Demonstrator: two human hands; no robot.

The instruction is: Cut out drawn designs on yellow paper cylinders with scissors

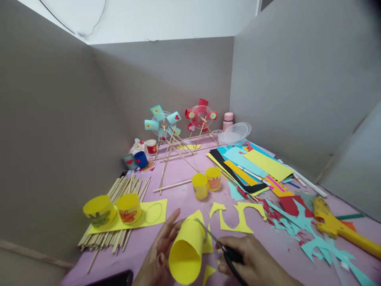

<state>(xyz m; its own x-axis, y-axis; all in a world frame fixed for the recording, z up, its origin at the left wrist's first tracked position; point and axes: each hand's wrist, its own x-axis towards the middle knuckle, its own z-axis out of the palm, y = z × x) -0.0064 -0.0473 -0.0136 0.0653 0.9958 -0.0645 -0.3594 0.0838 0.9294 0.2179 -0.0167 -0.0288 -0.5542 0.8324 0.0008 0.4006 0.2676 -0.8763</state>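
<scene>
A yellow paper tube (pixel 186 250) lies across my left hand (pixel 163 248), its open end facing me and my fingers around its left side. A flat yellow paper piece (pixel 207 244) with uneven edges shows at the tube's far end. My right hand (pixel 245 254) grips black-handled scissors (pixel 232 256), and their blades (pixel 205 228) reach the paper at the tube's far right edge. How far the blades are apart is hard to make out. Yellow paper offcuts (pixel 245 224) lie just beyond my right hand, and a small yellow scrap (pixel 208 273) lies below the scissors.
Two yellow paper cups (pixel 200 186) stand mid-table. At left, two more (pixel 99 210) sit on a yellow strip (pixel 160 214) over wooden sticks (pixel 119 238). Two paper pinwheel-like wheels (pixel 163 123) stand on stick frames behind. A yellow glue gun (pixel 333 226), coloured sheets (pixel 268 165) and scraps occupy the right.
</scene>
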